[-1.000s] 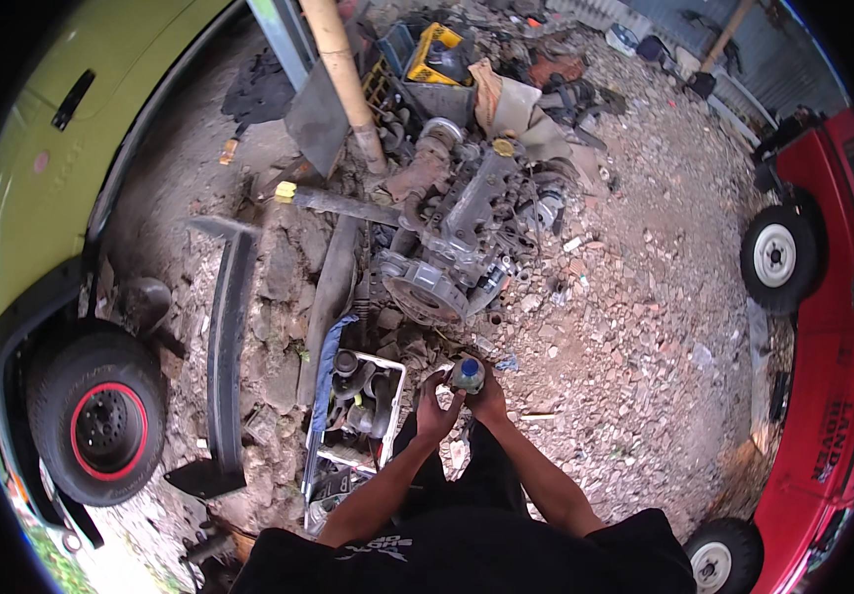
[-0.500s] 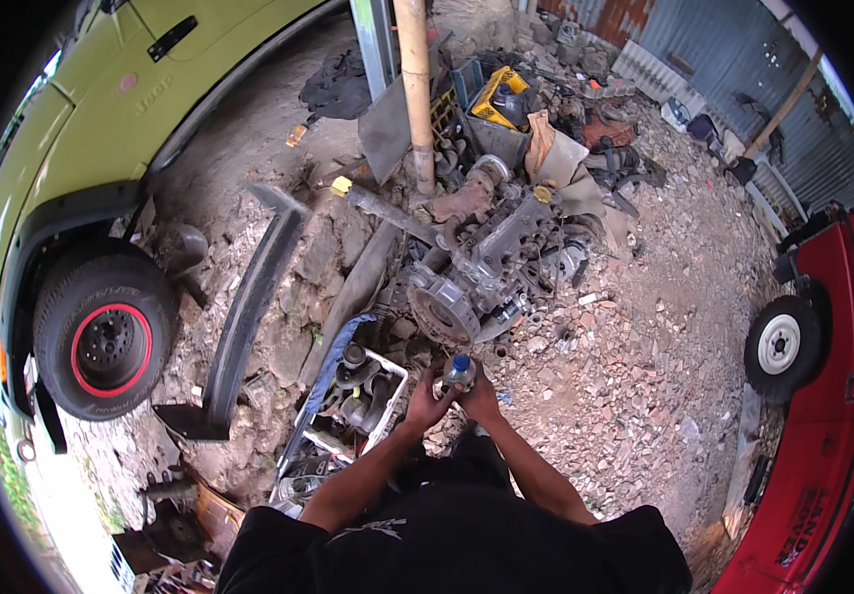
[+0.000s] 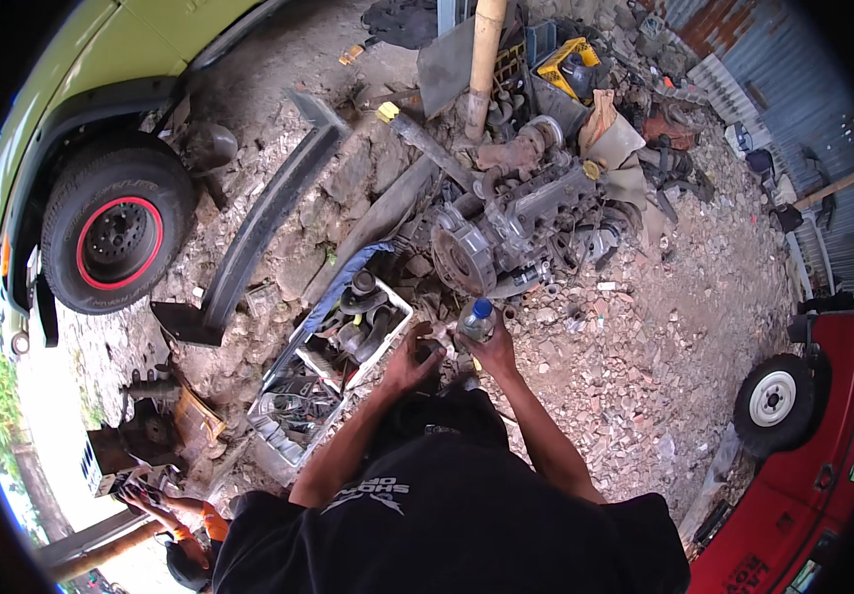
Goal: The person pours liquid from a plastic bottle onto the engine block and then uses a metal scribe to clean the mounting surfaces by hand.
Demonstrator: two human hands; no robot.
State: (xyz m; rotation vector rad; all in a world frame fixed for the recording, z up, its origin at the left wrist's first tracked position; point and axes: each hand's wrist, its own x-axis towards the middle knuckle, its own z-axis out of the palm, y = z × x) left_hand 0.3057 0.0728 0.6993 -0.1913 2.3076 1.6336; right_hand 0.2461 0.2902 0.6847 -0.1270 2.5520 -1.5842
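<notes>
Clear and blue-capped, a bottle (image 3: 474, 323) is gripped in the right hand (image 3: 493, 351), just on the near side of the engine (image 3: 521, 226). Also nearer than the engine, the left hand (image 3: 410, 364) curls beside the bottle, apart from it; whether it holds something dark, I cannot tell. Nearer and left of the engine sits a white crate (image 3: 385, 344) of dark parts; beyond it stands a bamboo post (image 3: 486, 59).

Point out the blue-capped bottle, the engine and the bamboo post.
Blue-capped bottle (image 3: 474, 324): head view, on its clear body.
Engine (image 3: 531, 216): head view, on the middle of its grimy metal block.
Bamboo post (image 3: 484, 65): head view, midway along its visible shaft.
</notes>
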